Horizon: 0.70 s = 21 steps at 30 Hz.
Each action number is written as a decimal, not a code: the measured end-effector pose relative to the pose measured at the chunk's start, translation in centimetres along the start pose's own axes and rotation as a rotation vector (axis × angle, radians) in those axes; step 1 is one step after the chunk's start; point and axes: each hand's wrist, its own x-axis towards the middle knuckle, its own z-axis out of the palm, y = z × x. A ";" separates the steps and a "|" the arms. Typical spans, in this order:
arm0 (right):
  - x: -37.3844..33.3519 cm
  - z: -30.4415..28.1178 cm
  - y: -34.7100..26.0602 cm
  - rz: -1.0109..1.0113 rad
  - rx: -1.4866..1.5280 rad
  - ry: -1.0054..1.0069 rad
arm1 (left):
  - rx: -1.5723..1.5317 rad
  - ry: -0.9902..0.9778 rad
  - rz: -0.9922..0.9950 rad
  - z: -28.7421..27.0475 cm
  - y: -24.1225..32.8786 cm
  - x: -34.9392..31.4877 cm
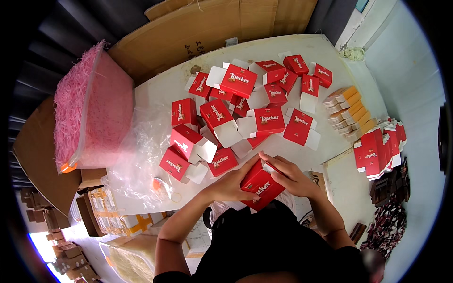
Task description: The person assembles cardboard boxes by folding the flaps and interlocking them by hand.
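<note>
A small red carton [263,189] with white lettering is held close to my body, at the near edge of the table. My left hand [230,185] wraps round its left side. From the right, my right hand [293,178] grips its upper edge, its fingers bent over the top. A bit of white flap shows beneath those fingers. Just beyond my hands lies a loose heap of like red cartons [269,121], many with white end flaps standing open. The nearest ones are a carton [222,162] and another carton [174,163], left of my hands.
On the left stands a clear tub [111,89] of pink shredded paper, beside crumpled clear plastic [141,155]. At right are stacked orange-and-tan pieces [349,112], flat red cartons [373,151] and dark wrapped packets [387,221]. A cardboard sheet [212,35] edges the table's far side.
</note>
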 end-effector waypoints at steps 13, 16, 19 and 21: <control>-0.5 -0.5 0.2 -0.136 -0.110 -0.034 | -0.037 -0.133 0.097 -0.9 -0.5 1.0; -0.6 -0.6 0.0 -0.065 -0.145 -0.103 | -0.043 -0.098 0.151 -0.6 -0.9 1.0; -0.7 -0.1 0.1 -0.031 -0.049 -0.044 | -0.087 -0.090 0.090 -0.5 -0.5 0.8; -0.7 0.5 0.1 -0.029 0.037 0.011 | -0.080 -0.073 0.087 -0.4 -0.3 0.7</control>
